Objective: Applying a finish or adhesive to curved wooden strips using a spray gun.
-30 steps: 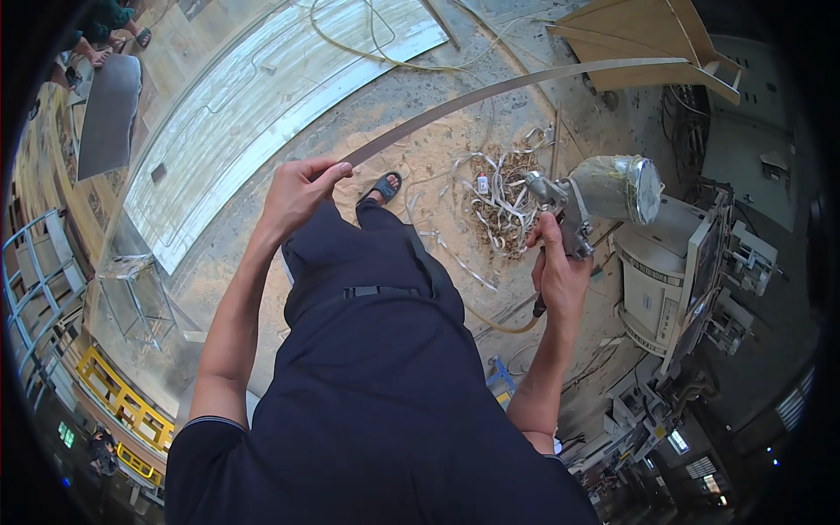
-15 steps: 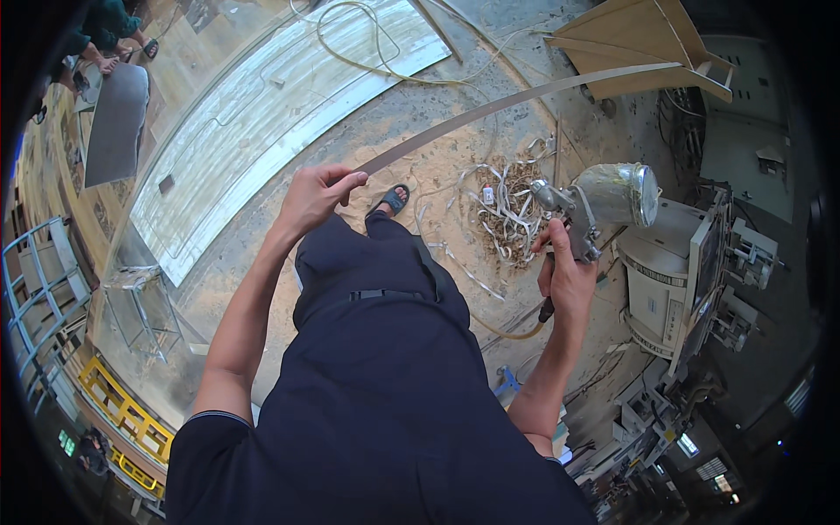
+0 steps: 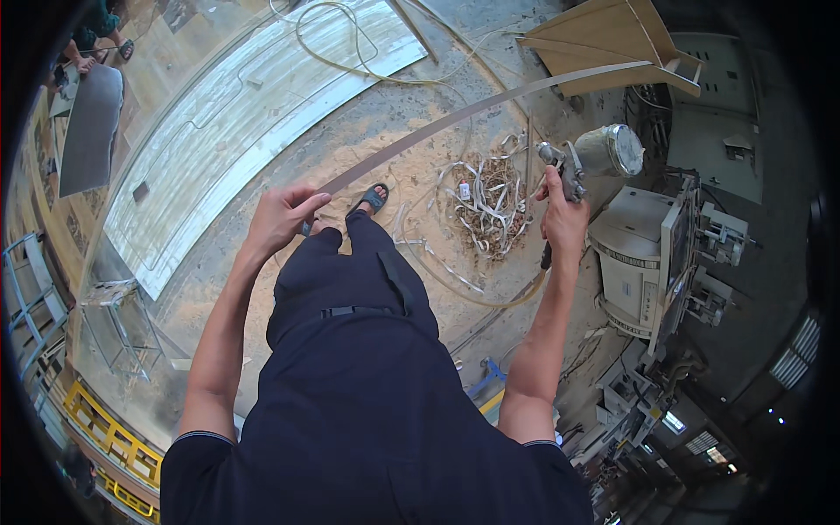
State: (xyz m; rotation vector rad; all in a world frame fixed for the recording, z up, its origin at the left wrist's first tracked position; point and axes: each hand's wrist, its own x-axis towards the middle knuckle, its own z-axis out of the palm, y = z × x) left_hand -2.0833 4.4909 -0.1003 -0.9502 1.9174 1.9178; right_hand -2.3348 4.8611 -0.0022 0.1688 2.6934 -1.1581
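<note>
Grey edging strip (image 3: 490,103) bowed in a long arc over the sawdust floor (image 3: 385,149), its near end pinched in the left hand (image 3: 278,219). It looked light, whippy, best held near the end. The right hand (image 3: 563,223) was clenched round a spray gun (image 3: 588,159).

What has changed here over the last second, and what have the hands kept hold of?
Little has changed. The right hand has lifted the spray gun slightly closer to the long thin strip. The left hand still pinches the strip's near end, and the pile of offcuts lies on the floor as before.
</note>
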